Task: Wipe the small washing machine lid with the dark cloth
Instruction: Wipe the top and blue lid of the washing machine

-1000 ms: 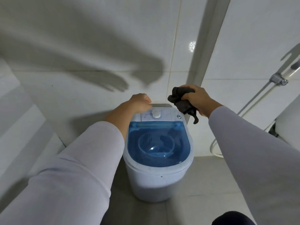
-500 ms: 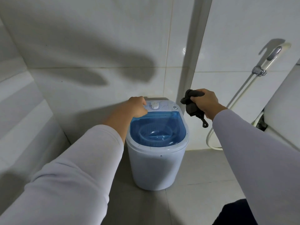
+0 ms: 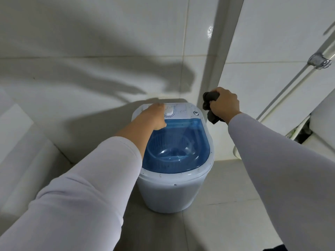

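Observation:
A small white washing machine (image 3: pixel 174 191) stands on the grey floor against the tiled wall. Its translucent blue lid (image 3: pixel 181 145) is down, with the tub showing through. Behind the lid lies a white control panel with a round dial (image 3: pixel 169 112). My left hand (image 3: pixel 154 116) rests on the panel's left part, fingers curled at the lid's back edge; whether it grips anything is unclear. My right hand (image 3: pixel 223 105) hovers to the right of the machine, apart from it, closed around a bunched dark cloth (image 3: pixel 210 105).
A white tiled wall and a corner pillar (image 3: pixel 223 51) rise behind the machine. A metal hose with a bracket (image 3: pixel 319 61) runs down the right wall. A white toilet edge (image 3: pixel 322 122) sits at far right. Open floor lies in front.
The view has drawn closer to the machine. My left hand slid a little forward over the panel toward the dial. My right hand still holds the cloth beside the machine.

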